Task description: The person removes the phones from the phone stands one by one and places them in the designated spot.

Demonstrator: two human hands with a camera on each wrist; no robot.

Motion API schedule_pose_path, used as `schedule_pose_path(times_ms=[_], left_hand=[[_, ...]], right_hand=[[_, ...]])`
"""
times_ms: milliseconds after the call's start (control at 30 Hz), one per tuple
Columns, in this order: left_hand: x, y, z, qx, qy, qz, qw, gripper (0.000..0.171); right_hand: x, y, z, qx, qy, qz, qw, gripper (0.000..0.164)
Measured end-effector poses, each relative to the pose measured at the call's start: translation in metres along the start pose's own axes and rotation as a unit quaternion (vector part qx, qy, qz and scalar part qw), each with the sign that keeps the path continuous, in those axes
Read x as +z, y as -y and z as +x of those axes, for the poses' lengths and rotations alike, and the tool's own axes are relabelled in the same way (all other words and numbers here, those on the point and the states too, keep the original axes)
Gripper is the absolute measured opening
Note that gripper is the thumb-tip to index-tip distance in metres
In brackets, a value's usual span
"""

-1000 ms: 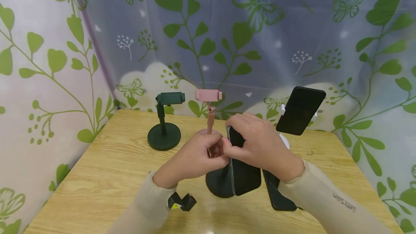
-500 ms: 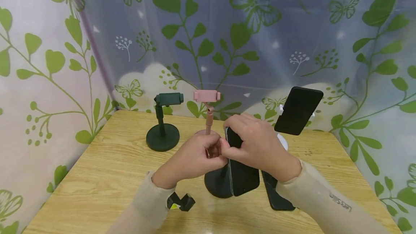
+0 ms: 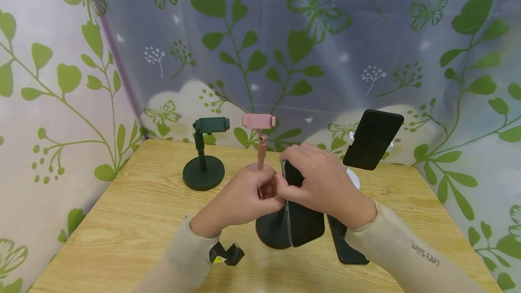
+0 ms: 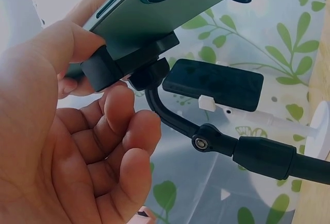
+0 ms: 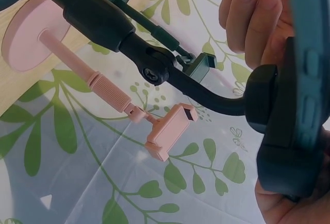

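Note:
My left hand (image 3: 242,196) pinches one end of the clamp (image 4: 104,68) of a black phone stand (image 3: 268,235), its other fingers curled below. My right hand (image 3: 327,189) grips a smartphone (image 3: 306,225) over its upper part, fingers across the far edge. The phone stands tilted, its greenish back (image 4: 149,26) against the clamp, its dark screen facing right in the head view. The stand's curved neck (image 4: 178,123) runs from clamp to pole. In the right wrist view the phone's side (image 5: 312,90) and the clamp fill the right edge; some fingertips are hidden.
A dark green phone stand (image 3: 203,173) and a pink one (image 3: 259,121) stand behind on the wooden table (image 3: 134,220). Back right, a white stand (image 3: 353,178) bears a black phone (image 3: 373,139). Another phone (image 3: 352,250) lies flat by my right forearm. Patterned cloth (image 3: 260,58) hangs behind.
Both hands, the phone and the clamp keep nearly the same pose. The whole head view has shifted slightly; no object has visibly moved on the table.

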State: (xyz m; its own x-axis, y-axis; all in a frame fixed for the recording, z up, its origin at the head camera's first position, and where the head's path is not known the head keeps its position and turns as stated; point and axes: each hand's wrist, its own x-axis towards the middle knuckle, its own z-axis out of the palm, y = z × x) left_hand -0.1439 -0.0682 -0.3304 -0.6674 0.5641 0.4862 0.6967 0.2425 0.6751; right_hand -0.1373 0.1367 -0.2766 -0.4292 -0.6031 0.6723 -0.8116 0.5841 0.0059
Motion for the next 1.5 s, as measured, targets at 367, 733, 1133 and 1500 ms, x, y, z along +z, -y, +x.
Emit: schedule_pose_path(times_ms=[367,733,1133,1500], left_hand=[[0.000,-0.001,0.002,0.021,0.000,-0.013,0.9997,0.020],[0.005,0.003,-0.001,0.022,0.008,-0.029,0.9993,0.020],[0.003,0.002,0.000,0.016,0.015,-0.030,0.9993,0.017],[0.003,0.001,0.000,0.015,0.017,-0.031,0.9993,0.018]], right_hand=[[0.000,-0.001,0.001,-0.005,-0.003,0.009,1.000,0.016],[0.002,0.001,-0.006,-0.007,-0.025,0.030,0.999,0.013],[-0.012,0.033,-0.015,-0.025,-0.005,0.145,0.989,0.017],[-0.044,0.031,-0.078,-0.032,-0.033,0.115,0.992,0.011]])
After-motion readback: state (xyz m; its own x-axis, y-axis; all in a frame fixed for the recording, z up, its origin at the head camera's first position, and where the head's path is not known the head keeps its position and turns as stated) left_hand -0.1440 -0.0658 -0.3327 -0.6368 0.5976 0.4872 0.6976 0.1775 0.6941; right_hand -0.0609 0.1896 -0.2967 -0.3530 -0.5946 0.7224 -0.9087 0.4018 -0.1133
